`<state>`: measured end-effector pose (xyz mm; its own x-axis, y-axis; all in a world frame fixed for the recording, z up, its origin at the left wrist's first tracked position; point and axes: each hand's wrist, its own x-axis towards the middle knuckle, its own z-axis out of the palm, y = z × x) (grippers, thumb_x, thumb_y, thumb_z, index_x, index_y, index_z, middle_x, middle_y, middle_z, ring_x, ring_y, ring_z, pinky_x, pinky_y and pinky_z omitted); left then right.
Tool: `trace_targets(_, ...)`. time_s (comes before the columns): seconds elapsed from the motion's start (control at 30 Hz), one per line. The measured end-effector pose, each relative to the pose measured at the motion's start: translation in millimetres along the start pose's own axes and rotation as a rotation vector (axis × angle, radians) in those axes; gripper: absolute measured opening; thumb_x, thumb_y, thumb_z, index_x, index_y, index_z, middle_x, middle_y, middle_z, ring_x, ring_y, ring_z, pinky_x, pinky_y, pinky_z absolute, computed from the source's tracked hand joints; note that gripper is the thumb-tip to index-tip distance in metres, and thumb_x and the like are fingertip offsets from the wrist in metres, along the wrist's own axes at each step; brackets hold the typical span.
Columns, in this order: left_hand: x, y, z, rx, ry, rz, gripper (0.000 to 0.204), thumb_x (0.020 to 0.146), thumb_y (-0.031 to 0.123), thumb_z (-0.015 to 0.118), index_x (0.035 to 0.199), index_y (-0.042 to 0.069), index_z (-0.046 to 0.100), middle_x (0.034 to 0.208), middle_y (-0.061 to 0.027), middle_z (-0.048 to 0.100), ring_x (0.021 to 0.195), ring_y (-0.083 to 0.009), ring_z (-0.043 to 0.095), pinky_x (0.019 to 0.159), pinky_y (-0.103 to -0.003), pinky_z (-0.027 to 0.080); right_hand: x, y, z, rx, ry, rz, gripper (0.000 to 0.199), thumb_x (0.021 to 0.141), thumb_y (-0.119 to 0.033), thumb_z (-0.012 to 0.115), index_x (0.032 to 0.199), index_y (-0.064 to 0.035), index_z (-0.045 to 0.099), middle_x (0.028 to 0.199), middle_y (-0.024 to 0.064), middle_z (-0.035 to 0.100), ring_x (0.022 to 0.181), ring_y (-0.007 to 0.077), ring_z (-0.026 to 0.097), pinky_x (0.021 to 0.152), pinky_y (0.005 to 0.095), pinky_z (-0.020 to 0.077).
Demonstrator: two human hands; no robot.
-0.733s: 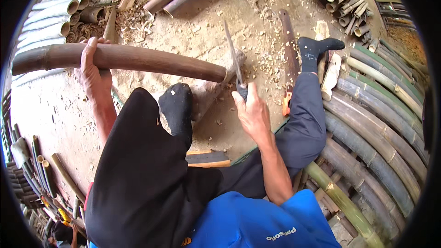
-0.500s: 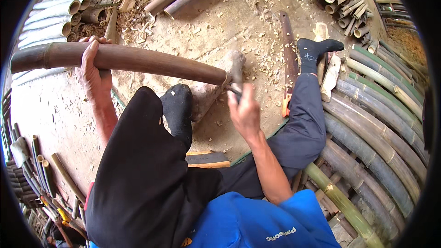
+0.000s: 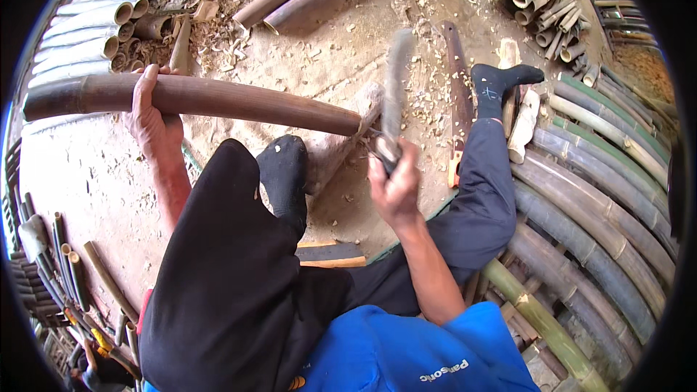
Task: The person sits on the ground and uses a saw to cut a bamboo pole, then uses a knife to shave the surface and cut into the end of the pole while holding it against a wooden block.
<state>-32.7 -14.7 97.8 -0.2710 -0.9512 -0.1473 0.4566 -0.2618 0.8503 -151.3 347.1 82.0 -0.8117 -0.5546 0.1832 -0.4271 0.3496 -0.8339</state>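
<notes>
My left hand (image 3: 152,120) is wrapped round a thick brown bamboo pole (image 3: 247,99), toward its left part. The pole slants slightly down to the right. Its right end lies over a pale wooden block (image 3: 330,156) on the floor, and the cut rim there looks frayed. Just right of that end, my right hand (image 3: 396,189) is closed on the dark handle of a machete (image 3: 396,83). The blade points up and away, smeared by motion, and seems apart from the pole. My left foot in a black sock (image 3: 282,174) rests against the block.
A saw (image 3: 457,94) with an orange handle lies beside my outstretched right leg. Wood chips litter the floor. Bamboo poles (image 3: 588,210) are laid out on the right; cut tubes (image 3: 83,47) are stacked at far left and far right. Another person's arm (image 3: 91,356) shows at lower left.
The machete has swung up from the pole's right end, and my right hand has shifted slightly right and nearer to me. The pole stays nearly in place in my left hand.
</notes>
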Motion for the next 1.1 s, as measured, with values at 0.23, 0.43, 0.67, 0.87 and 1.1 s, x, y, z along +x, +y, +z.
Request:
trace_targets(0.23,-4,14,-19,-0.084,-0.352,-0.026,0.037,0.089,0.008,0.068,0.122,0.007,0.051,0.110,-0.0093,0.057,0.109,-0.0236,0.057,0.112,-0.046,0.042,23,-19,-9,-0.367,-0.473,0.444,0.030,0.102,-0.029,0.057,0.112,-0.0028,0.046,0.087,0.0276,0.070,0.084,0.0473,0.070,0.070,0.0552,0.0533)
trace_targets(0.43,1,12,-28,-0.169,-0.557,-0.092,0.046,0.085,0.005,0.070,0.125,0.011,0.048,0.111,-0.0078,0.055,0.112,-0.0240,0.056,0.113,-0.047,0.038,2,-11,1,-0.238,-0.280,0.294,0.031,0.102,-0.028,0.059,0.112,-0.0025,0.044,0.080,0.0278,0.069,0.081,0.0451,0.071,0.066,0.0514,0.0549)
trace_targets(0.67,-5,24,-47,-0.066,-0.615,-0.060,0.051,0.078,0.011,0.072,0.121,0.012,0.044,0.107,-0.0051,0.049,0.109,-0.0226,0.052,0.114,-0.046,0.035,-1,-14,-8,-0.302,-0.385,0.365,0.030,0.102,-0.029,0.059,0.112,-0.0037,0.048,0.079,0.0240,0.066,0.074,0.0455,0.068,0.065,0.0510,0.0525)
trace_targets(0.87,-1,19,-38,-0.112,-0.657,-0.064,0.052,0.075,0.009,0.071,0.120,0.011,0.045,0.107,-0.0058,0.050,0.109,-0.0230,0.052,0.114,-0.048,0.035,-12,14,8,-0.273,-0.246,0.322,0.027,0.102,-0.028,0.060,0.111,-0.0052,0.049,0.075,0.0203,0.066,0.072,0.0390,0.071,0.063,0.0469,0.0537)
trace_targets(1.1,28,-13,-52,-0.262,-0.077,-0.117,0.032,0.086,0.009,0.073,0.115,0.004,0.060,0.105,-0.0126,0.068,0.106,-0.0284,0.064,0.108,-0.053,0.046,-19,35,1,-0.144,-0.289,0.557,0.038,0.100,-0.036,0.060,0.111,-0.0018,0.047,0.086,0.0277,0.066,0.085,0.0494,0.066,0.071,0.0558,0.0482)
